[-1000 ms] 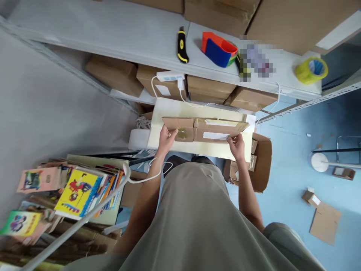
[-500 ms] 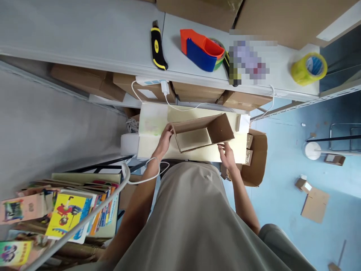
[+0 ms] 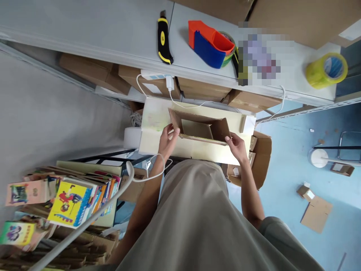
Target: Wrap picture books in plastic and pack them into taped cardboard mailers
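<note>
A small open cardboard box [image 3: 218, 130] sits on a pale cream work board [image 3: 191, 150] in front of me, its inside facing up. My left hand [image 3: 167, 138] grips the box's left end with curled fingers. My right hand [image 3: 238, 146] holds its right front corner, fingers bent against the cardboard. A white cable loops round my left wrist.
A grey shelf [image 3: 84, 30] above carries a black-and-yellow utility knife [image 3: 163, 37], a red-and-blue tape dispenser [image 3: 210, 43] and a yellow tape roll [image 3: 327, 69]. Cardboard boxes fill the shelf below. Stacked colourful books [image 3: 67, 197] lie left. An open carton [image 3: 261, 158] and cardboard scraps [image 3: 316, 210] sit on the blue floor.
The flat, closed-looking box was turned over and opened up; it now lies with its open inside upward. My right hand let go briefly, then took hold of the right corner again.
</note>
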Action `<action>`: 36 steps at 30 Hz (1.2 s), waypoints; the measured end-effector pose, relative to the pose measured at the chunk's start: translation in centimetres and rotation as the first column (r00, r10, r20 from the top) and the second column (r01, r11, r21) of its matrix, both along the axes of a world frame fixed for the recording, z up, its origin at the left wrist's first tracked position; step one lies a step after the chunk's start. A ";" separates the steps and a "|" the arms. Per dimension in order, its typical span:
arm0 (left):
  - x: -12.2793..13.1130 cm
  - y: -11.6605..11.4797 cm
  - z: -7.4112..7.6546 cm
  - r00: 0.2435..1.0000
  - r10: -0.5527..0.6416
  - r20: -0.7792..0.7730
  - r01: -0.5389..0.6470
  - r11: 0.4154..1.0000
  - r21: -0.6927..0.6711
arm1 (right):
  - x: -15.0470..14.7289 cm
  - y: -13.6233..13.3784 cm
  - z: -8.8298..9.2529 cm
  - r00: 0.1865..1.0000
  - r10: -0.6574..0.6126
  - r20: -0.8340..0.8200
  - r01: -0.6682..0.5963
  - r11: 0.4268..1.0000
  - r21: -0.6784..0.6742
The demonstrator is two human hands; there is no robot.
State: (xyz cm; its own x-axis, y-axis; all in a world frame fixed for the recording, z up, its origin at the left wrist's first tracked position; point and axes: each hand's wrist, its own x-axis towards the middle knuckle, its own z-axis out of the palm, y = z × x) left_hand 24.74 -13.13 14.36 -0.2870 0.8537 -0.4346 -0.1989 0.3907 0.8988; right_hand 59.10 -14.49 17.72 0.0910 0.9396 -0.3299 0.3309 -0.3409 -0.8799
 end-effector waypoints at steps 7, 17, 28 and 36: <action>0.7 0.2 0.9 0.988 -0.097 -0.119 0.100 0.995 0.015 | -0.8 0.8 2.3 0.957 0.109 0.268 -0.125 0.991 0.045; 0.3 -3.7 1.5 0.924 -0.154 -0.350 0.181 0.982 0.046 | -0.7 2.2 1.3 0.825 -0.031 0.565 -0.035 0.994 0.105; 2.7 -5.3 3.4 0.787 -0.375 -0.490 0.490 0.863 0.127 | -1.1 4.7 1.6 0.965 0.115 0.236 -0.127 0.991 0.035; 2.0 -3.3 2.3 0.510 -0.497 -0.702 0.643 0.762 -0.073 | 1.3 3.3 -0.6 0.906 0.180 0.383 -0.253 0.956 0.150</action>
